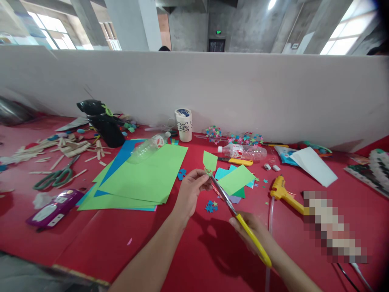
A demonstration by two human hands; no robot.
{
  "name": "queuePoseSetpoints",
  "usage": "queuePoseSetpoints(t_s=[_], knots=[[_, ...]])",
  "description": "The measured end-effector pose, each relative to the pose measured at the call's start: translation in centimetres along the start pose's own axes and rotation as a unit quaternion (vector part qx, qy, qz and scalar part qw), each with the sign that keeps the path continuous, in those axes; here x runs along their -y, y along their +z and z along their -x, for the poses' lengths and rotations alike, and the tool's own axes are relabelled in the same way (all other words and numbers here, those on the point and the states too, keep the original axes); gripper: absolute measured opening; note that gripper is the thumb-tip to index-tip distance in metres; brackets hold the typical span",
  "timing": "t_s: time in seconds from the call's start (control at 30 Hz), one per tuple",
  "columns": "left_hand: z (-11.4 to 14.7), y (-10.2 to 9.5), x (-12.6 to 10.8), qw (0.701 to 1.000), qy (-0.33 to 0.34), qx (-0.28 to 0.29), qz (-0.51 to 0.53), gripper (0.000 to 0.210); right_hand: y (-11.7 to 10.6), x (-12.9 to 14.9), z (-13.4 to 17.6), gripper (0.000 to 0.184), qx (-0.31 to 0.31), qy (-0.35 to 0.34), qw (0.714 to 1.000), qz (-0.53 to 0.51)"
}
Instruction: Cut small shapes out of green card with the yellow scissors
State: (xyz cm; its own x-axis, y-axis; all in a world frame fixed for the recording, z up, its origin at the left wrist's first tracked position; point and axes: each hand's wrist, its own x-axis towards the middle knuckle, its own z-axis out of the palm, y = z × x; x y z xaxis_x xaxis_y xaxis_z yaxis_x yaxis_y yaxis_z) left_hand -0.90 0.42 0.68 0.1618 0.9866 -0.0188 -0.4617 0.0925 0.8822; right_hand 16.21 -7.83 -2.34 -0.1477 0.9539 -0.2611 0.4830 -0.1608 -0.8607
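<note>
Left to right: paper stack [139, 182] on table [106, 247], bottle [146, 149] atop; left hand [189, 190]; scissors [240, 221] in right hand [254, 222]; glue gun [278, 187]. Behind them, cup [184, 127] before partition [136, 85].

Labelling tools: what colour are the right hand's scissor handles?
The scissor handles are yellow, best seen in the head view.

Scissors [252, 237]: two clearly, perhaps more at back; clear bottles [238, 151]: two; glue gun [281, 190]: one; cup [184, 127]: one.
</note>
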Motion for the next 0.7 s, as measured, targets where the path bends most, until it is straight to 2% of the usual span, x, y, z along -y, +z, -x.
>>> queuePoseSetpoints(t_s=[0.1,0.37,0.7], knots=[[-0.09,-0.04,-0.12,1.0,0.002,-0.007,-0.021,0.01,-0.02,0.1,0.08,0.045,-0.004,-0.003,1.0,-0.007],[-0.11,0.02,-0.51,0.996,-0.001,-0.019,-0.083,0.012,-0.07,0.82,0.7,0.052,0.032,0.043,0.996,-0.076],[-0.1,0.01,-0.14,0.994,0.021,-0.027,-0.108,0.015,-0.45,0.58,0.7,0.049,0.045,0.042,0.996,-0.066]])
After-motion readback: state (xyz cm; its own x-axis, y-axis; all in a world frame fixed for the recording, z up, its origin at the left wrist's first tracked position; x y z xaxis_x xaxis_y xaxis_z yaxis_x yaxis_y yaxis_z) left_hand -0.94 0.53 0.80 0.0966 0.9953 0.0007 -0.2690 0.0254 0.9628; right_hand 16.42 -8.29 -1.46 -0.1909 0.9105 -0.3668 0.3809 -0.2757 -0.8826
